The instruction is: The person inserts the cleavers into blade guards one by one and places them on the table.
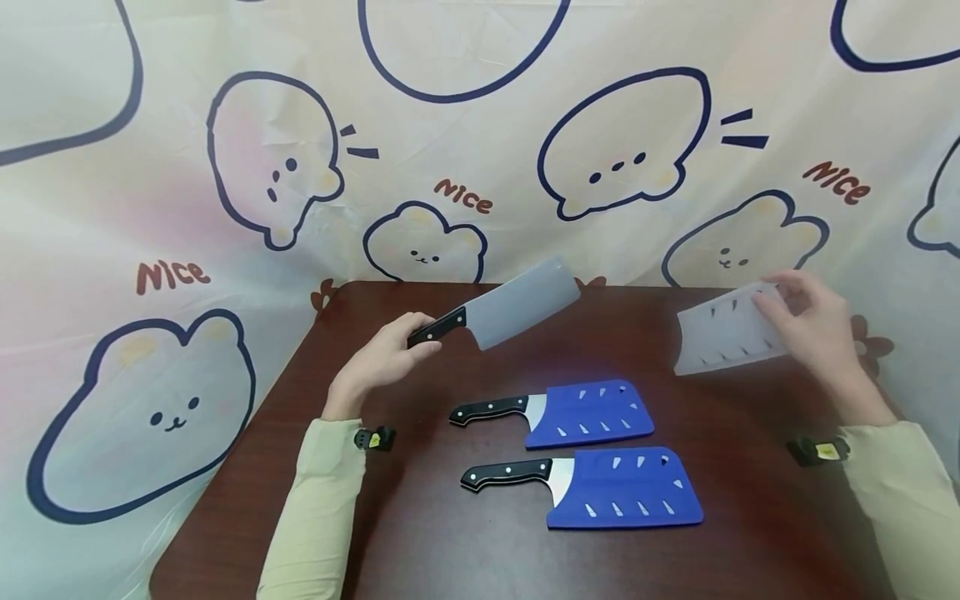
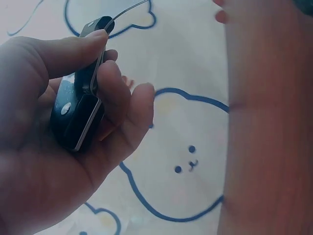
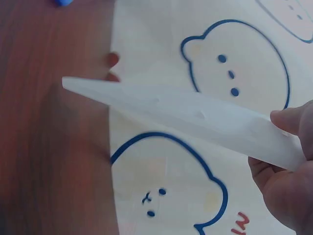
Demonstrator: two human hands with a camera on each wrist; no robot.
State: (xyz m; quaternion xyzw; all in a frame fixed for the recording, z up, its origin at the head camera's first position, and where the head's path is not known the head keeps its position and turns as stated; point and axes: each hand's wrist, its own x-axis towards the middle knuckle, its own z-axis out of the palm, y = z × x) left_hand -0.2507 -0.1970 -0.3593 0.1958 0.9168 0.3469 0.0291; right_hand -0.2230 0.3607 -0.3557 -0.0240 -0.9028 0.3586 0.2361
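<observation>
My left hand grips the black riveted handle of a cleaver, its bare blade angled up to the right above the table. In the left wrist view the thumb lies along the handle and the fingers curl round it. Over at the right, my right hand pinches a translucent white blade cover with slots by its far end. The right wrist view shows this cover nearly edge-on, between thumb and fingers. Cleaver and cover are well apart.
Two more cleavers in blue slotted covers lie on the brown table, one cover behind the other. Their black handles point left. A cartoon-printed cloth hangs right behind the table's back edge and along its left side.
</observation>
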